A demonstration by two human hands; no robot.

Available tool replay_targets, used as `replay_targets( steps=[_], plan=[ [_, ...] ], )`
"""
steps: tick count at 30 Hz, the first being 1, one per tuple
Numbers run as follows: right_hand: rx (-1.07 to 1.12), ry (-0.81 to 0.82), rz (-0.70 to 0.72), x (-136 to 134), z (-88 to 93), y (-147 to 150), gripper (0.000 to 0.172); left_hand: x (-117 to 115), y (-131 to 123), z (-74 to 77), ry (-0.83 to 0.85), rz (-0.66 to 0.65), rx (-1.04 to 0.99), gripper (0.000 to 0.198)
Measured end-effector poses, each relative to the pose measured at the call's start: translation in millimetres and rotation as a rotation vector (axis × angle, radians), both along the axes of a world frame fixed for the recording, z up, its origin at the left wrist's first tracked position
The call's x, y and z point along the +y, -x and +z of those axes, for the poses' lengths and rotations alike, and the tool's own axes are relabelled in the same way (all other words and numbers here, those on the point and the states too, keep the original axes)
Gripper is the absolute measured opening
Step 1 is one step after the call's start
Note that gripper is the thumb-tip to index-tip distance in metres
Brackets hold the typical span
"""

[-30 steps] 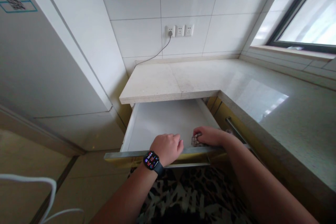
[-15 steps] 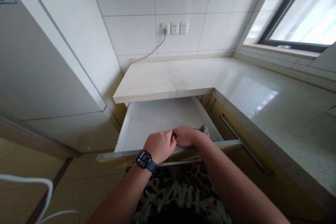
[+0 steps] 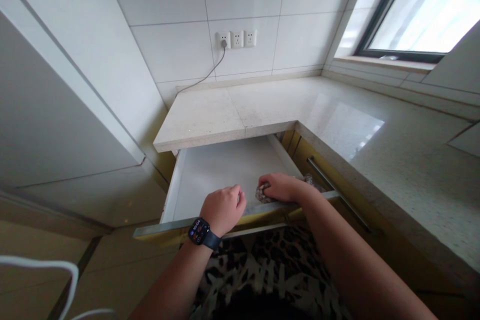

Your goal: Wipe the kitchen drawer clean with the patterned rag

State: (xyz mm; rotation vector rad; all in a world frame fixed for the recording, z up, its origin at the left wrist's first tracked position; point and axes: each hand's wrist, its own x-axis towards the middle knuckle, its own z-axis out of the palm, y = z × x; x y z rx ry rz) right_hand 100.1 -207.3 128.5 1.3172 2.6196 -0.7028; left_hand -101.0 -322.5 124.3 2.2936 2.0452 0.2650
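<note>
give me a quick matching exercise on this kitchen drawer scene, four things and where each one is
Things:
1. cloth
2. smartwatch
3. plug
4. bar handle

Places:
A. on the cabinet front right of the open drawer
B. in the wall socket
C. under the right hand, inside the drawer
D. on the left wrist

Pairs: 1-C, 2-D, 3-B, 4-A

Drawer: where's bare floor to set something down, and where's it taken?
Bare: the white drawer floor from its left wall back to the countertop edge, ahead of both hands. Crowded: the front right corner, where the right hand presses a patterned cloth; the left hand rests on the front rim.
</note>
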Motion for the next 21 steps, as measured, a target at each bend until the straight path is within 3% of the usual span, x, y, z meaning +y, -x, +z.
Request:
replay_targets(
  steps=[6, 21],
  plan=[
    [0.049, 0.026, -0.094, 18, -8.1, -36, 0.037, 0, 0, -1.7, 0.001, -0.002, -0.013, 0.028],
    [-0.012, 0.020, -0.072, 14, -6.2, -28, 0.038, 0, 0, -3.4, -0.025, -0.014, -0.004, 0.028]
  ],
)
